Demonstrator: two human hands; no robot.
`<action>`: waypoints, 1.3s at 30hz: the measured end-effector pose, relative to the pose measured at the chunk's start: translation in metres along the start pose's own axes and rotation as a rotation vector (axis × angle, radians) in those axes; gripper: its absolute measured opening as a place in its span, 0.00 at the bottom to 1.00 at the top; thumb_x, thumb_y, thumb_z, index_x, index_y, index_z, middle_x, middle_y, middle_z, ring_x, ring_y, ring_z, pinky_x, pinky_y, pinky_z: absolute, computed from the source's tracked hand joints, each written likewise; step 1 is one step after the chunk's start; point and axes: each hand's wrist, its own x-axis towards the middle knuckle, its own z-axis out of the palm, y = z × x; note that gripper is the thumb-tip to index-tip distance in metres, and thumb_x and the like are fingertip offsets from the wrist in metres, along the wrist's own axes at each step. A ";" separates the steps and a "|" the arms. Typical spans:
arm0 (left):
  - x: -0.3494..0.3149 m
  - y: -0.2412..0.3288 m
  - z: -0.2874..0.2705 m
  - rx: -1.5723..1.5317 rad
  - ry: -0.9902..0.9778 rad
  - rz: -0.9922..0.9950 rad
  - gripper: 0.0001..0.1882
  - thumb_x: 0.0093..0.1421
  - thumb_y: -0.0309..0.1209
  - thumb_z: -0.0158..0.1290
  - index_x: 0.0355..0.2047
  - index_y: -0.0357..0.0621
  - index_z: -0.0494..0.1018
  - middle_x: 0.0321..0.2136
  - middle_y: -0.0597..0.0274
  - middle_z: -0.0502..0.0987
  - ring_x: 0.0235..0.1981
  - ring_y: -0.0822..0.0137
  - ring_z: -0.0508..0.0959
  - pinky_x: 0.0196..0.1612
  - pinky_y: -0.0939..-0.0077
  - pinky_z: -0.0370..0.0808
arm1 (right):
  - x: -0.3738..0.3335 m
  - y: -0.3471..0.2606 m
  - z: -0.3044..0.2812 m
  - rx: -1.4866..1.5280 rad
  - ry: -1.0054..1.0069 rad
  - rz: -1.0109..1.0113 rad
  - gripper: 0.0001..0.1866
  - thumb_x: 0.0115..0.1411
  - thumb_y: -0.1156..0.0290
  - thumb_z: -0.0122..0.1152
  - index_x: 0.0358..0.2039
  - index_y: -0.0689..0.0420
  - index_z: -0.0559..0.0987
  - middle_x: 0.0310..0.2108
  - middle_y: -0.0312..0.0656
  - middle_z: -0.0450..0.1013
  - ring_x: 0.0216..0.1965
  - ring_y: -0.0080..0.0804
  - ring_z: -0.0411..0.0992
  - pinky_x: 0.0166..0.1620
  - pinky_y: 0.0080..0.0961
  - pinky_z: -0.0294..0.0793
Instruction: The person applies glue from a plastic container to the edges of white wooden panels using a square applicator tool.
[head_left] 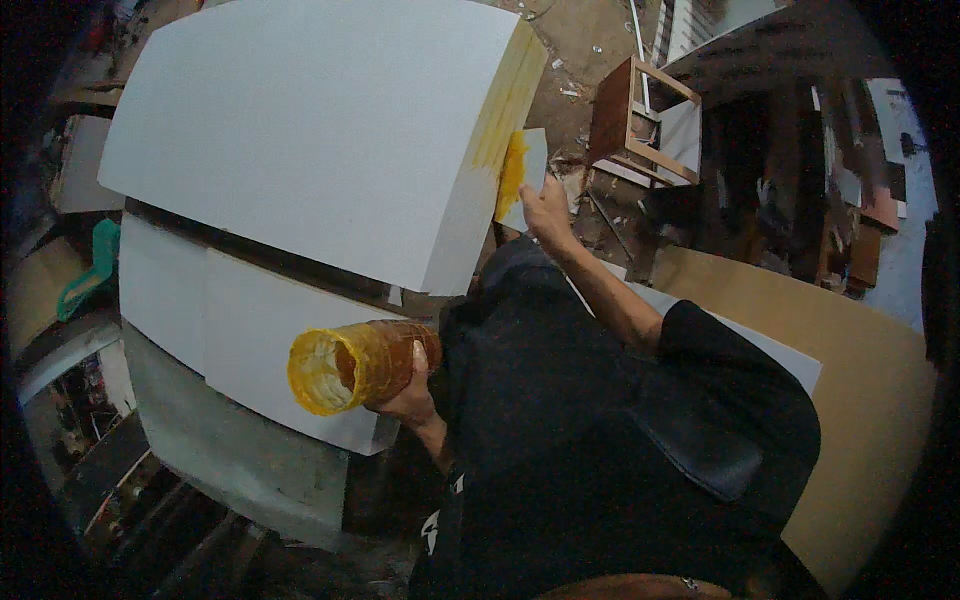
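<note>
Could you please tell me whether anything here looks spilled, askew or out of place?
Somewhat: the jar in the left hand has yellow residue caked around its rim, which looks messy, and pale scraps litter the floor near the brown wooden frame, looking untidy.

A yellow-smeared amber jar (375, 362) tilts mouth-leftward near stacked white panels (310, 130), a smeared pale spreader (519, 175) at their yellow-streaked edge.

My right hand (547, 212) far out, closed in a pinch; bare right forearm (615, 295) slanting far and leftward. My left hand (410, 395) nearer, farther left, curled in a grip, left thumb (420, 358) pointing far.
</note>
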 end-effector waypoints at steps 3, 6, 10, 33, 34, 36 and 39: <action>-0.003 0.002 0.002 -0.061 0.002 -0.030 0.45 0.42 0.29 0.70 0.58 0.33 0.58 0.54 0.49 0.67 0.54 0.55 0.71 0.57 0.61 0.70 | -0.003 -0.015 0.001 -0.052 0.004 0.043 0.16 0.54 0.68 0.51 0.39 0.65 0.75 0.28 0.54 0.76 0.31 0.51 0.76 0.37 0.40 0.73; -0.003 0.003 0.003 -0.090 -0.004 -0.028 0.45 0.42 0.28 0.69 0.59 0.33 0.57 0.56 0.49 0.65 0.55 0.55 0.69 0.58 0.61 0.69 | 0.000 -0.020 -0.001 -0.064 -0.028 0.086 0.14 0.54 0.69 0.52 0.38 0.65 0.75 0.26 0.52 0.76 0.26 0.44 0.76 0.33 0.37 0.73; -0.003 0.012 0.007 -0.147 0.004 -0.068 0.45 0.42 0.28 0.69 0.59 0.34 0.57 0.56 0.50 0.65 0.56 0.55 0.69 0.59 0.60 0.67 | 0.003 -0.036 -0.002 0.015 -0.047 0.020 0.12 0.55 0.71 0.52 0.36 0.65 0.76 0.22 0.47 0.74 0.21 0.34 0.73 0.28 0.32 0.71; -0.010 -0.005 0.003 0.029 0.190 0.041 0.40 0.41 0.27 0.70 0.54 0.33 0.65 0.51 0.50 0.71 0.51 0.57 0.74 0.56 0.60 0.71 | 0.055 -0.050 -0.084 0.292 0.000 0.043 0.16 0.57 0.74 0.59 0.46 0.65 0.73 0.38 0.40 0.75 0.36 0.27 0.73 0.42 0.26 0.72; -0.005 -0.014 0.007 0.053 0.188 0.064 0.38 0.41 0.27 0.70 0.53 0.33 0.66 0.51 0.50 0.72 0.50 0.58 0.74 0.55 0.60 0.72 | 0.047 -0.032 -0.085 0.301 0.047 0.091 0.15 0.57 0.72 0.60 0.43 0.66 0.75 0.36 0.41 0.76 0.35 0.27 0.74 0.41 0.26 0.73; -0.003 0.008 0.007 0.022 0.132 0.092 0.37 0.42 0.25 0.69 0.53 0.33 0.67 0.51 0.50 0.72 0.50 0.57 0.74 0.55 0.60 0.72 | 0.035 -0.018 -0.061 0.324 0.040 0.175 0.15 0.56 0.68 0.60 0.39 0.67 0.77 0.33 0.43 0.78 0.32 0.28 0.75 0.38 0.28 0.73; -0.003 0.040 0.012 -0.057 0.118 0.062 0.35 0.43 0.23 0.68 0.53 0.32 0.67 0.51 0.49 0.72 0.49 0.57 0.74 0.54 0.60 0.72 | 0.026 0.008 -0.033 0.444 -0.043 0.205 0.14 0.56 0.70 0.60 0.39 0.66 0.77 0.33 0.43 0.78 0.32 0.29 0.76 0.38 0.28 0.73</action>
